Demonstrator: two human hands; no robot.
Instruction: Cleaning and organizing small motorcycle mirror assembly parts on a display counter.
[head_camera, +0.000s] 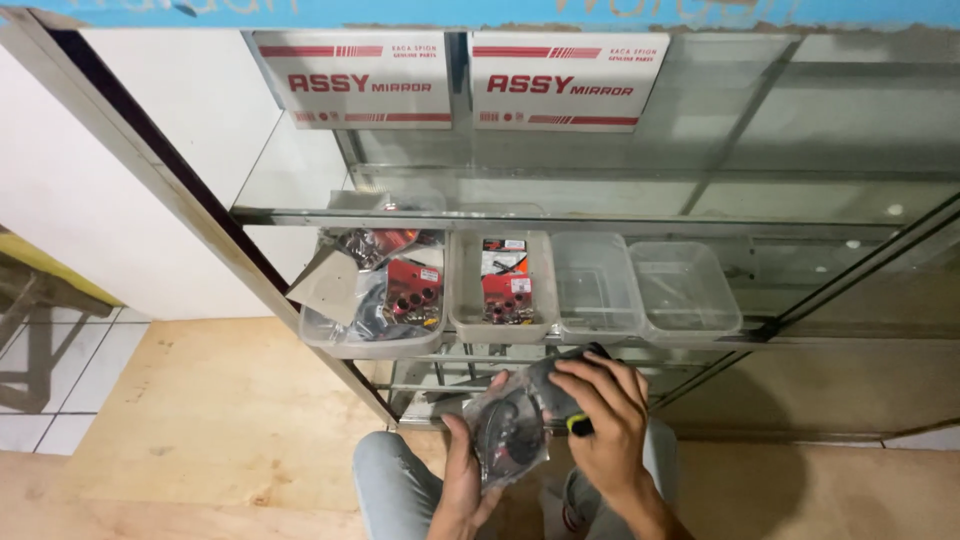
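A clear plastic bag of dark parts (508, 432) is held from below in the left hand (462, 478), fingers curled around it. The right hand (603, 410) is closed over a dark object with a yellow-green tip (578, 424), just beside the bag. Beyond, on the glass cabinet shelf (300, 214), four clear plastic trays are seen: two filled with packaged parts (400, 295), two empty (685, 290). Farthest up, two white boxes (460, 78) are noted.

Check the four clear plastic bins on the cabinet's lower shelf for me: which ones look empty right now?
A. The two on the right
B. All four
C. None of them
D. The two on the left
A. The two right bins show only bare clear plastic, while the far-left bin and the second bin hold bagged red and black parts.
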